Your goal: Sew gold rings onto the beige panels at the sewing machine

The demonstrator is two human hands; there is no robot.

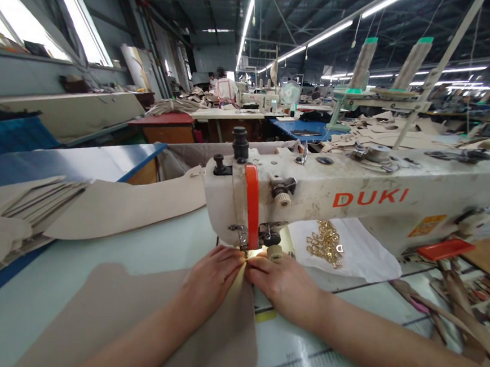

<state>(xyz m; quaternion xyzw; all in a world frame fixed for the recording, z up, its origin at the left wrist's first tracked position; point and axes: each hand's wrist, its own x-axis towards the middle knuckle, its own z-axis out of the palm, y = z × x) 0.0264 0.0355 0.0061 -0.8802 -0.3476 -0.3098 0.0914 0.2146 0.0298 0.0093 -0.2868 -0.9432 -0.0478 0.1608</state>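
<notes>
Under the lit needle area of a white sewing machine point(313, 183), my two hands meet, fingertips nearly touching. My left hand point(214, 274) is closed at the edge of a beige fabric piece point(224, 334), pressing it close to the presser foot. From the right, my right hand point(282, 282) reaches in with its fingers pinched together at the same edge; whatever lies between its fingertips is too small to make out. The fabric spreads toward me under my left forearm. Gold metal rings point(327, 244) lie on a white cloth point(362, 255) behind my right hand.
Stacked beige pieces point(8, 221) lie at the left, and a long curved piece point(141, 206) stretches toward the machine head. Thread cones point(365, 63) stand behind the machine. Fabric strips point(451, 307) hang at the right. Farther back are other worktables and a person point(213, 81).
</notes>
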